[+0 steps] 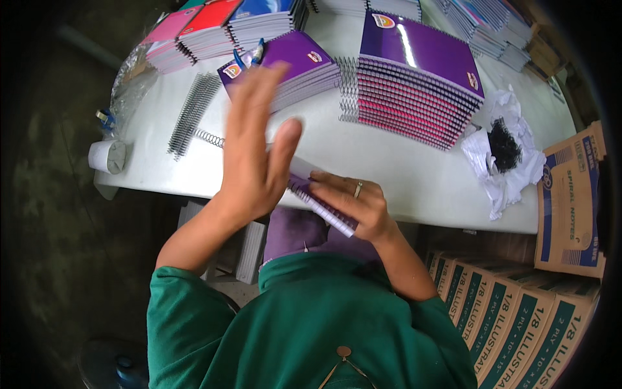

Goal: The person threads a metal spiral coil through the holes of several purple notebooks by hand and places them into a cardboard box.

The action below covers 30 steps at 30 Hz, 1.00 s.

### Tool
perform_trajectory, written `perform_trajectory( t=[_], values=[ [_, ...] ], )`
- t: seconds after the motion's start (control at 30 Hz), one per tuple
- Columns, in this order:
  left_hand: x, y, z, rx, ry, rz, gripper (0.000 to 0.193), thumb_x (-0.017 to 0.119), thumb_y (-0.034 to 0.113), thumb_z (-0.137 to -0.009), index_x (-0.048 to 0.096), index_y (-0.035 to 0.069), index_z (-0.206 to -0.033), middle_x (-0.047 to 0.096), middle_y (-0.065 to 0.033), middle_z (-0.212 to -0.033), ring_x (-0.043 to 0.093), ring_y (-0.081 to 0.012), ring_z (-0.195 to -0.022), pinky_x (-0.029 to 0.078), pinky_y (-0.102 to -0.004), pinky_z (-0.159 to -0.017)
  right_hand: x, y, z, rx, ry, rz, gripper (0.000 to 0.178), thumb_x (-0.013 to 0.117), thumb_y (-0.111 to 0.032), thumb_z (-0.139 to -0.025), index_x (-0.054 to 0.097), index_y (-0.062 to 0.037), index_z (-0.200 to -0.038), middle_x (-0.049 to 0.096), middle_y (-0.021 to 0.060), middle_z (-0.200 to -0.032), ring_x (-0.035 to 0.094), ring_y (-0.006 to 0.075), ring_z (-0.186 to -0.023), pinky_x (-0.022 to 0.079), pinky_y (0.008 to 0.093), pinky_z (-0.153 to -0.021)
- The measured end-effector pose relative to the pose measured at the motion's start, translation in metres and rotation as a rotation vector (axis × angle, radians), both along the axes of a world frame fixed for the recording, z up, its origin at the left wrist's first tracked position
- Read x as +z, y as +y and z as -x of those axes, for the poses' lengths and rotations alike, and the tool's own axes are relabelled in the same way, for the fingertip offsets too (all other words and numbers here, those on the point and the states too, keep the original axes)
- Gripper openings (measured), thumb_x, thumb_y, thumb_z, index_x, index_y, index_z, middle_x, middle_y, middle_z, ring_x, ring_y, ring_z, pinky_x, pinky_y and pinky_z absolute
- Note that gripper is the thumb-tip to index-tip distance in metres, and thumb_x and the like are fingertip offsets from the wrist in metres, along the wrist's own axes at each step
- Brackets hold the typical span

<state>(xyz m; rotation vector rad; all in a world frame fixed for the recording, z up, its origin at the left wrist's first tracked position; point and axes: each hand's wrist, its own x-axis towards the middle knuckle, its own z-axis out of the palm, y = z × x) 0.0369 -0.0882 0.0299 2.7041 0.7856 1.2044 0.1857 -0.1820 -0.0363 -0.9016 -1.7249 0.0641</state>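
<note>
My left hand is raised over the near table edge. Its fingers are stretched out and smeared by motion, the thumb apart, with no grip on anything visible. My right hand, a ring on one finger, grips a purple notebook held tilted at the table edge in front of my lap. Small holes or coil loops run along its edge. Part of this notebook is hidden behind my left hand. A loose spiral wire coil pokes out to the left behind my left wrist. Beside it lies a bundle of wire coils.
Behind my hands are a low stack of purple notebooks topped by pliers, and a taller coil-bound stack. Crumpled paper holds dark wire scraps. A tape roll sits left; cardboard boxes stand right.
</note>
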Motion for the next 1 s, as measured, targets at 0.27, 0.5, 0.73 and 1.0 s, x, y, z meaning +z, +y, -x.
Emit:
perform_trajectory(
  t=[0.27,0.5,0.73,1.0],
  values=[
    [0.023,0.065,-0.040,0.299,0.062,-0.406,0.023,0.061,0.016,-0.083,0.061,0.011,-0.105,0.064,-0.0069,-0.087,0.062,-0.0233,-0.076,0.046,-0.0353,-0.072,0.005,0.008,0.021,-0.011,-0.082,-0.001,0.036,0.061,-0.001,-0.073,0.063,-0.0054,-0.108,0.065,0.0172,-0.099,0.066,0.0291,-0.083,0.055,0.0362,-0.073],
    [0.010,0.029,-0.031,-0.140,0.140,0.013,0.033,0.063,0.021,-0.085,0.058,0.007,-0.056,0.055,-0.0058,-0.055,0.050,-0.0217,-0.047,0.037,-0.0309,-0.052,-0.001,0.004,-0.014,0.117,0.608,0.461,0.024,0.059,-0.011,-0.088,0.062,0.0028,-0.107,0.066,0.0057,-0.082,0.056,0.0066,-0.071,0.047,0.0228,-0.064],
    [-0.008,0.029,-0.034,-0.131,-0.029,-0.115,0.041,0.069,0.039,-0.077,0.052,0.009,-0.055,0.045,-0.0020,-0.050,0.046,-0.0200,-0.047,0.035,-0.0306,-0.049,-0.002,0.003,-0.012,0.102,0.617,0.534,0.025,0.059,-0.012,-0.089,0.062,0.0021,-0.109,0.067,0.0071,-0.082,0.058,0.0078,-0.072,0.047,0.0219,-0.064],
    [0.019,0.054,-0.009,-0.001,-0.518,-0.786,0.090,0.026,0.075,-0.082,0.043,-0.004,-0.121,0.033,-0.0217,-0.128,0.032,-0.0340,-0.124,0.022,-0.0470,-0.105,-0.006,0.003,-0.003,0.035,0.183,0.134,0.042,0.063,0.003,-0.073,0.058,0.0009,-0.115,0.063,0.0151,-0.110,0.066,0.0247,-0.088,0.052,0.0301,-0.073]
  ],
)
